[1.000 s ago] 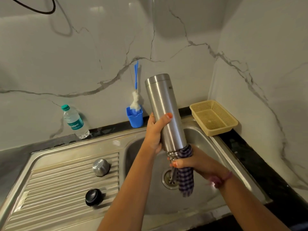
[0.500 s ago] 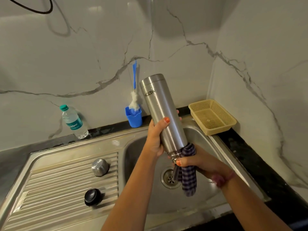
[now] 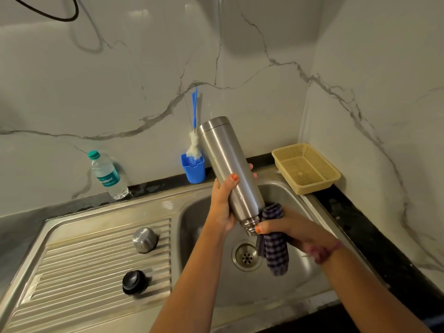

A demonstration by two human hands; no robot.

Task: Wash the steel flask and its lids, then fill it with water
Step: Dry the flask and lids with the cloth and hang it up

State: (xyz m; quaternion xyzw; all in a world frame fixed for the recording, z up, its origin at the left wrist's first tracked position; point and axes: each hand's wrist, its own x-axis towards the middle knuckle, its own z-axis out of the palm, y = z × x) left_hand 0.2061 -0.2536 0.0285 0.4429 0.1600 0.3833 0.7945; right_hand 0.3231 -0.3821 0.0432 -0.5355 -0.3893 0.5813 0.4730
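Your left grip (image 3: 222, 205) is wrapped around the lower body of the steel flask (image 3: 230, 171), thumb across the front, and your right grip (image 3: 286, 230) is closed on a blue checked cloth (image 3: 274, 246), pinching it against the flask's threaded mouth. You hold the flask upside down and tilted over the sink basin (image 3: 283, 280), base up and leaning left, mouth just above the drain (image 3: 246, 256). Its brushed body is plain and shiny, with water drops near the neck. The cloth hangs down from your right hand. On the ribbed drainboard (image 3: 79, 267) stand the steel lid (image 3: 144, 239) and, nearer you, the black lid (image 3: 134, 282), apart from each other.
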